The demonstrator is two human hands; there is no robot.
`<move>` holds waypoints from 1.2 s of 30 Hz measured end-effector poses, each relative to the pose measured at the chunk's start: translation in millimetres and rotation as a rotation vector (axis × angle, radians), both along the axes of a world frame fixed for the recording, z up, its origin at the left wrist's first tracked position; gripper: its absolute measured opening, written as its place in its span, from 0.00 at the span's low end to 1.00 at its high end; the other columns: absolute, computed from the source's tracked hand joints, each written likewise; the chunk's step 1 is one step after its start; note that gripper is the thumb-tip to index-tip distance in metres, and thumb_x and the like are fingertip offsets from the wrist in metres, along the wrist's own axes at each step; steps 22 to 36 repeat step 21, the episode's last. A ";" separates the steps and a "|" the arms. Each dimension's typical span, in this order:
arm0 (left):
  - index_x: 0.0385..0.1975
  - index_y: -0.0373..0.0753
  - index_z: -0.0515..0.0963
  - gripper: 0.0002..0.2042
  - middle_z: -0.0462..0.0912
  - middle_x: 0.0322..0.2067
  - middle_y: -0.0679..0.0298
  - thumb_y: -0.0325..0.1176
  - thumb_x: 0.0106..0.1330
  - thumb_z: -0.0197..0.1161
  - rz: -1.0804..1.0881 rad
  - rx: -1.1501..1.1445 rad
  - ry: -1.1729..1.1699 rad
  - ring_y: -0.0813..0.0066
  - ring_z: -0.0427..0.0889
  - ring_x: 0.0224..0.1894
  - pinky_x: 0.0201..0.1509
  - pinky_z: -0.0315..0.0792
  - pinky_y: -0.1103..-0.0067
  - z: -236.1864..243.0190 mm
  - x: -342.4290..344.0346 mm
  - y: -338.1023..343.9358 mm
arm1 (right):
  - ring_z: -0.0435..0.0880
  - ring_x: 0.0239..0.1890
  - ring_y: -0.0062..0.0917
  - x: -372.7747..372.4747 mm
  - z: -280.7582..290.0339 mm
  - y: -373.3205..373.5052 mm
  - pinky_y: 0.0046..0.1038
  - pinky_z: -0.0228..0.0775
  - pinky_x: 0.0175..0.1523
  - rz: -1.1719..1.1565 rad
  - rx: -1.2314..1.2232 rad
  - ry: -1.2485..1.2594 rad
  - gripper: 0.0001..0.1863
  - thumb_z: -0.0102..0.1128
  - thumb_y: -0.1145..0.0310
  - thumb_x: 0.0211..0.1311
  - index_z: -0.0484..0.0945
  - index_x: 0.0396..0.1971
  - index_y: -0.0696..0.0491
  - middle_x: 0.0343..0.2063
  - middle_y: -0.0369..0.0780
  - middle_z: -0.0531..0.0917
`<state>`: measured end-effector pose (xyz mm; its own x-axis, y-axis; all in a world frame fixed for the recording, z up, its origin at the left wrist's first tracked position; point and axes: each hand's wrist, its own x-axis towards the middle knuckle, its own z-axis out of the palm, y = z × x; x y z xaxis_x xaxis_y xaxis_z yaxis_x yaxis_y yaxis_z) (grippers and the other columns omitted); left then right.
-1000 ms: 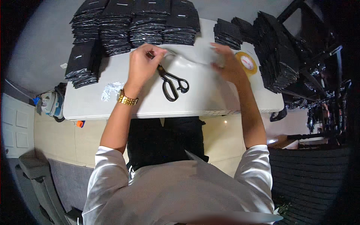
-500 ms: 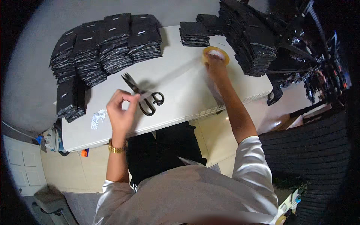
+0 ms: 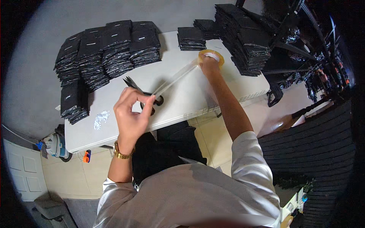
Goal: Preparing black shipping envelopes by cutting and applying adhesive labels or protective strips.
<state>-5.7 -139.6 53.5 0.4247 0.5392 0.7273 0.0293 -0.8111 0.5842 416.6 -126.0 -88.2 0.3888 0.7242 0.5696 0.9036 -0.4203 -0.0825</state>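
A length of clear tape [image 3: 175, 80] stretches taut between my two hands above the white table. My left hand [image 3: 131, 112], with a gold watch at the wrist, pinches the free end between thumb and finger. Out at the far right, my right hand [image 3: 210, 67] grips the yellowish tape roll [image 3: 216, 55], its fingers at the white core. Black-handled scissors [image 3: 132, 83] lie on the table behind my left hand, which partly hides them; their blades point to the far left. Left of that hand is a crumpled shiny clear scrap [image 3: 101, 119].
Stacks of flat black packages [image 3: 110, 47] line the table's far left, with a smaller pile [image 3: 191, 38] at the back and taller stacks [image 3: 247, 41] at the right. The white table [image 3: 171, 114] has its near edge by my body. A black rack [image 3: 296, 41] stands beyond its right end.
My left hand has come a little right and nearer the camera, now covering more of the scissors. My right hand and the tape roll appear shifted slightly left, as does the view.
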 end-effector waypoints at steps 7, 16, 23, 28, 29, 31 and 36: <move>0.24 0.32 0.82 0.08 0.82 0.25 0.59 0.25 0.60 0.75 0.068 -0.068 0.042 0.70 0.80 0.28 0.35 0.73 0.76 2.9 -31.3 17.6 | 0.89 0.43 0.47 -15.9 16.0 21.0 0.46 0.79 0.52 -0.056 -0.143 0.083 0.20 0.62 0.65 0.63 0.81 0.55 0.52 0.38 0.49 0.89; 0.32 0.32 0.87 0.06 0.87 0.33 0.65 0.28 0.65 0.75 0.195 -0.190 0.001 0.84 0.82 0.34 0.38 0.77 0.84 -9.3 -44.0 85.8 | 0.84 0.50 0.52 2.5 8.8 -12.9 0.47 0.76 0.55 0.199 0.000 0.071 0.24 0.69 0.76 0.55 0.78 0.54 0.54 0.43 0.53 0.86; 0.38 0.34 0.90 0.08 0.90 0.33 0.64 0.32 0.66 0.75 0.241 -0.262 0.027 0.85 0.82 0.32 0.39 0.77 0.84 -17.5 -47.3 91.2 | 0.84 0.55 0.46 4.4 19.6 -3.6 0.47 0.70 0.64 0.091 -0.112 0.325 0.24 0.71 0.72 0.58 0.79 0.56 0.51 0.47 0.51 0.87; 0.38 0.34 0.90 0.08 0.90 0.33 0.64 0.32 0.66 0.75 0.241 -0.262 0.027 0.85 0.82 0.32 0.39 0.77 0.84 -17.5 -47.3 91.2 | 0.84 0.55 0.46 4.4 19.6 -3.6 0.47 0.70 0.64 0.091 -0.112 0.325 0.24 0.71 0.72 0.58 0.79 0.56 0.51 0.47 0.51 0.87; 0.38 0.34 0.90 0.08 0.90 0.33 0.64 0.32 0.66 0.75 0.241 -0.262 0.027 0.85 0.82 0.32 0.39 0.77 0.84 -17.5 -47.3 91.2 | 0.84 0.55 0.46 4.4 19.6 -3.6 0.47 0.70 0.64 0.091 -0.112 0.325 0.24 0.71 0.72 0.58 0.79 0.56 0.51 0.47 0.51 0.87; 0.38 0.34 0.90 0.08 0.90 0.33 0.64 0.32 0.66 0.75 0.241 -0.262 0.027 0.85 0.82 0.32 0.39 0.77 0.84 -17.5 -47.3 91.2 | 0.84 0.55 0.46 4.4 19.6 -3.6 0.47 0.70 0.64 0.091 -0.112 0.325 0.24 0.71 0.72 0.58 0.79 0.56 0.51 0.47 0.51 0.87; 0.38 0.34 0.90 0.08 0.90 0.33 0.64 0.32 0.66 0.75 0.241 -0.262 0.027 0.85 0.82 0.32 0.39 0.77 0.84 -17.5 -47.3 91.2 | 0.84 0.55 0.46 4.4 19.6 -3.6 0.47 0.70 0.64 0.091 -0.112 0.325 0.24 0.71 0.72 0.58 0.79 0.56 0.51 0.47 0.51 0.87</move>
